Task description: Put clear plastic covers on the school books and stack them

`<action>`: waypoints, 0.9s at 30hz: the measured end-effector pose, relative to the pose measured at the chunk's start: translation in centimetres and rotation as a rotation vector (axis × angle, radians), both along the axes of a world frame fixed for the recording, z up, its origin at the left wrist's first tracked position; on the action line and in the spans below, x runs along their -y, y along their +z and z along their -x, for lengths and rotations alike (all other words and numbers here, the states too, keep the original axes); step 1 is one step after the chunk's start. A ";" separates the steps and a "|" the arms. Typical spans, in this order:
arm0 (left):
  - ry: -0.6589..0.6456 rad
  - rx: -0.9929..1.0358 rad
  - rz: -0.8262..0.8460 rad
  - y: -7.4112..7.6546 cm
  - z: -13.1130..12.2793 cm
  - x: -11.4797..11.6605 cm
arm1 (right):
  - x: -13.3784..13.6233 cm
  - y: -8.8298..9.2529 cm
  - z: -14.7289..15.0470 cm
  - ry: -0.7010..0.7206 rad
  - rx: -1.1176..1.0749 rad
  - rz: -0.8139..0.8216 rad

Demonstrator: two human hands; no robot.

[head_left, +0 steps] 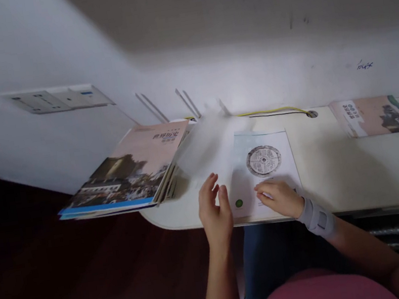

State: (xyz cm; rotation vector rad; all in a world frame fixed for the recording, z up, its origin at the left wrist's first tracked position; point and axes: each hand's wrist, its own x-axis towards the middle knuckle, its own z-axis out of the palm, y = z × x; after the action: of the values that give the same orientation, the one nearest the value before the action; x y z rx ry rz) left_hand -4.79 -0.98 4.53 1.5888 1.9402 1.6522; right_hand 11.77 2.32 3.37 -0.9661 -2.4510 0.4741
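An open book (266, 169) lies on the white desk (338, 173), showing a page with a round grey diagram (263, 160). My left hand (214, 210) pinches the lower edge of a page (207, 148) that is lifted and blurred in mid-turn. My right hand (279, 197), with a grey wrist strap, rests on the open page below the diagram, its fingers curled down on the paper. A small green dot (239, 203) is printed near the page's lower left corner.
A stack of books (128, 172) with a pink photo cover overhangs the desk's left end. Another pink-covered book (378, 115) lies at the far right. A yellow cable (272, 110) runs along the wall to a desk hole. Wall sockets (60, 99) sit at left.
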 end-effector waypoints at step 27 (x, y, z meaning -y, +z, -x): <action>0.104 0.305 -0.326 -0.5 -5.3 -1.5 | 1.0 -0.4 -1.2 -0.067 0.201 -0.152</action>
State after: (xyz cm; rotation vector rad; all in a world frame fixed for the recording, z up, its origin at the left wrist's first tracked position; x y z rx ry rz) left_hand 0.53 0.52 3.99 1.2447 1.6915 2.1970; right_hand 12.99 1.36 3.02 -1.0725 -2.5771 0.1720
